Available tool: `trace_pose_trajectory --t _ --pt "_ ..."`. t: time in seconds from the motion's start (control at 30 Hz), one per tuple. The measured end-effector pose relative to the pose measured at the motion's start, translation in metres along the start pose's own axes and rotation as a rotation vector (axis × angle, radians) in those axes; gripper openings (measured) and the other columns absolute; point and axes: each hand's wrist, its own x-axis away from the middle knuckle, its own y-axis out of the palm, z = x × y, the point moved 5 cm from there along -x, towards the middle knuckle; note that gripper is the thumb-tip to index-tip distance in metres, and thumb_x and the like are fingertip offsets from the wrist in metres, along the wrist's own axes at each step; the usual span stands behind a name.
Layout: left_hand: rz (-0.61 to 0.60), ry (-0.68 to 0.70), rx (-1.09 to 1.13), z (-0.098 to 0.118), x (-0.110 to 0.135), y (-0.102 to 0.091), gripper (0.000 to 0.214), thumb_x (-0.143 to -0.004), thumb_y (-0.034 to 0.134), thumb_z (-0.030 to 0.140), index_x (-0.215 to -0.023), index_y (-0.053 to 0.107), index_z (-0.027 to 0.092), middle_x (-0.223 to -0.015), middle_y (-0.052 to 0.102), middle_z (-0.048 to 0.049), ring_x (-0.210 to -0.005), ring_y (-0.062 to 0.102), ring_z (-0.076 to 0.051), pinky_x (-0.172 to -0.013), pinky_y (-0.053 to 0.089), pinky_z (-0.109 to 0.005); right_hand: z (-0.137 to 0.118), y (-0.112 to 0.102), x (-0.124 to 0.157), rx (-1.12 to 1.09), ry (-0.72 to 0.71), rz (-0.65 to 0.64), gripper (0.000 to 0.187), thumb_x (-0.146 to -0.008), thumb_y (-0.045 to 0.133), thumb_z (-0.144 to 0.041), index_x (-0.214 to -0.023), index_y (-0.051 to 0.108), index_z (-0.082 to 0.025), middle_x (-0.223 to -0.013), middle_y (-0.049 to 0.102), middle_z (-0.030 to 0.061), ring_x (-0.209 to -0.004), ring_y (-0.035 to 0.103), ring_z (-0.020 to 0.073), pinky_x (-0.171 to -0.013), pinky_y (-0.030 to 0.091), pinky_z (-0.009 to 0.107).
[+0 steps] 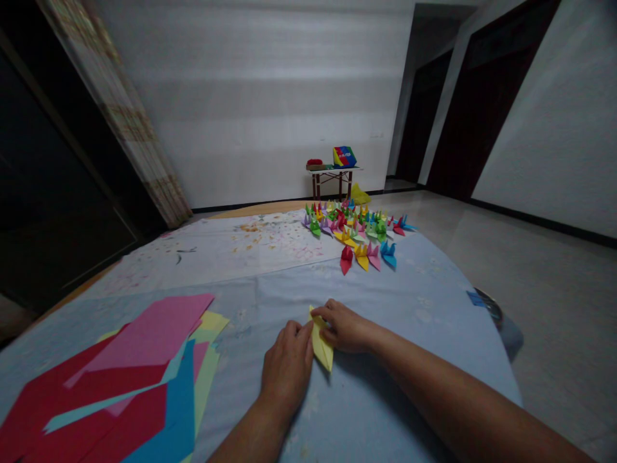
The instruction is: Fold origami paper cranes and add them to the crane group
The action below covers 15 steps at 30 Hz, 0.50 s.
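From my feed: right hand (343, 326) pinches folded yellow paper (324, 355) toward the near edge of the tabletop (424, 296); left hand (288, 361) touches it, grip unclear to me. Coloured sheets (154, 334) nearer left edge, paper cranes (346, 238) nearer far-right edge. Multicoloured box (344, 156) on side table (321, 172), contents hidden.

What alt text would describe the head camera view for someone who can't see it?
A person's left hand and right hand touch a narrow yellow folded paper on a cloth-covered table. Loose coloured sheets overlap at left; many folded paper cranes stand toward the far right.
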Motion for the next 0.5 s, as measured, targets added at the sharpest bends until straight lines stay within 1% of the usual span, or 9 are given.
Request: trace_pose_trajectory --t 0.27,0.43,0.5 --pt "0.005 0.004 0.007 -0.0001 -0.0006 0.0015 0.029 -0.088 0.036 0.022 -0.113 0.05 0.026 -0.094 0.052 -0.0024 -0.089 0.053 -0.016 -0.072 0.041 -0.025 -0.0032 -0.0046 -0.0028 -0.032 0.034 -0.047 0.046 -0.072 0.054 -0.018 -0.117 0.046 -0.017 -0.104 0.049 0.01 -0.092 0.052 0.0198 -0.083 0.04 0.031" --pt "0.013 -0.001 0.007 -0.0008 -0.0003 0.0015 0.031 -0.087 0.036 0.02 -0.115 0.049 0.025 -0.096 0.053 -0.003 -0.092 0.053 -0.016 -0.074 0.042 -0.026 -0.0009 -0.0068 -0.0058 -0.087 0.051 -0.04 0.052 -0.068 0.057 -0.016 -0.119 0.043 -0.016 -0.096 0.053 0.0074 -0.083 0.053 0.0171 -0.078 0.041 0.03" --pt "0.018 -0.006 0.01 -0.0008 0.0001 0.0012 0.031 -0.088 0.035 0.021 -0.115 0.049 0.025 -0.097 0.053 -0.0032 -0.092 0.053 -0.016 -0.075 0.042 -0.026 0.0006 -0.0069 -0.0074 -0.095 0.068 -0.051 0.056 -0.068 0.058 -0.017 -0.121 0.041 -0.015 -0.096 0.054 0.0075 -0.083 0.053 0.017 -0.077 0.041 0.03"
